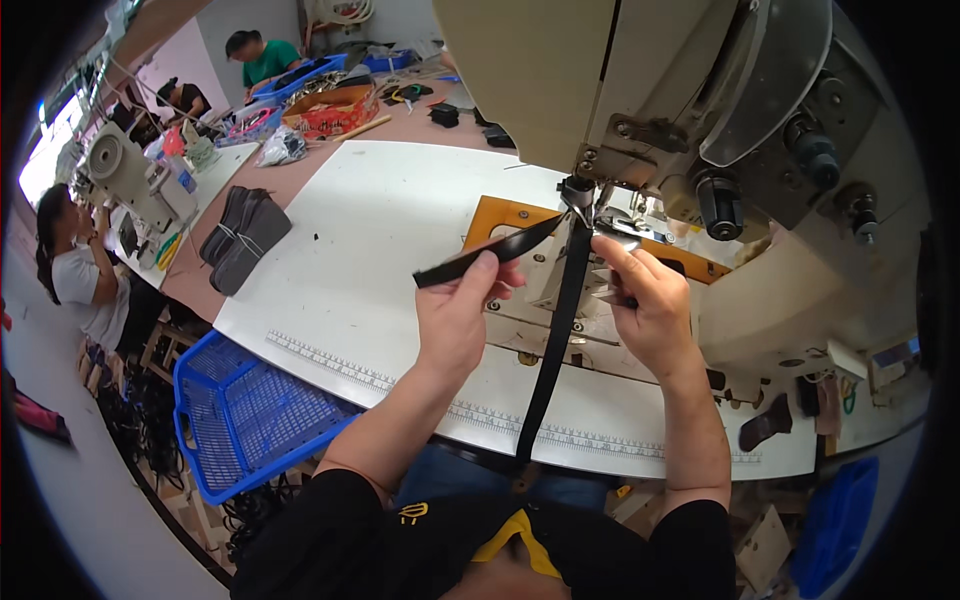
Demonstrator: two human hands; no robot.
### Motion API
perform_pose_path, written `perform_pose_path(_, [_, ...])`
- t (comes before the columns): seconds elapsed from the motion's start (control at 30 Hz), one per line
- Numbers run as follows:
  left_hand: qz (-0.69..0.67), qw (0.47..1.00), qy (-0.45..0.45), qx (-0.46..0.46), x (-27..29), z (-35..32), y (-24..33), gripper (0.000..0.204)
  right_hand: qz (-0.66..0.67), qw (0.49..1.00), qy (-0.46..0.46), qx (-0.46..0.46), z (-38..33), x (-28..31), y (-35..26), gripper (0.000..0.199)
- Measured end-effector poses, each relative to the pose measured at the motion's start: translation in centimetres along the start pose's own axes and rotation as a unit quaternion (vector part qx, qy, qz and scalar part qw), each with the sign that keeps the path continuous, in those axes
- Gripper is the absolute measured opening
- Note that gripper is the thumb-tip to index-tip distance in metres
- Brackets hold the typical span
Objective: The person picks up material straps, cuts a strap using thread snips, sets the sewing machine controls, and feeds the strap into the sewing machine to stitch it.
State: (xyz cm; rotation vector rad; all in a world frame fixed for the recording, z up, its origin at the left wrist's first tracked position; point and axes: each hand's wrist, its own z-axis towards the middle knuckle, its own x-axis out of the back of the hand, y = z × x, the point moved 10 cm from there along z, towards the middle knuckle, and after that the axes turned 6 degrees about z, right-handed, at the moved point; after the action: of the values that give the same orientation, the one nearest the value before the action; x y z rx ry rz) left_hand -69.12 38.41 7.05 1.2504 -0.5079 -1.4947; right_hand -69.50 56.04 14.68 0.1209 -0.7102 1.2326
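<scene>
Well, I'm watching: the left hand (455, 312) is pinching a long black piece (500, 247) by the sewing machine (530, 90). The right hand (652, 300) is gripping a small metal tool (612, 294), one finger pointing near the black strap (558, 340) that's running down across the white table (360, 230).

A hand could slide over the big white flat table (340, 220) on the left, up to the tied bundle of dark grey flat pieces (240, 240) by its left edge. Ahead, the big cream metal sewing machine (530, 80) hangs low and blocks the way. A black flat strip (490, 255) makes a bar from the left hand (455, 315) to the machine. A long black strap (552, 360) runs down between both arms like a fence, close beside the right hand (650, 300).
</scene>
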Motion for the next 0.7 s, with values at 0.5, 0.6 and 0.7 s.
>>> perform_pose_path(0.5, [0.278,0.947,-0.098,-0.125,-3.4,0.6,-1.4,0.046,0.025,0.999,-0.01,-0.022,0.1,0.1,0.5,0.058])
perform_pose_path(0.6, [0.342,0.845,-0.161,-0.379,-7.0,0.5,2.4,0.039,-0.005,1.0,-0.003,-0.02,0.2,0.5,0.4,0.048])
perform_pose_path(0.7, [0.358,0.759,-0.22,-0.498,-9.1,0.2,4.7,0.028,-0.006,1.0,0.004,-0.022,0.0,0.9,0.4,0.045])
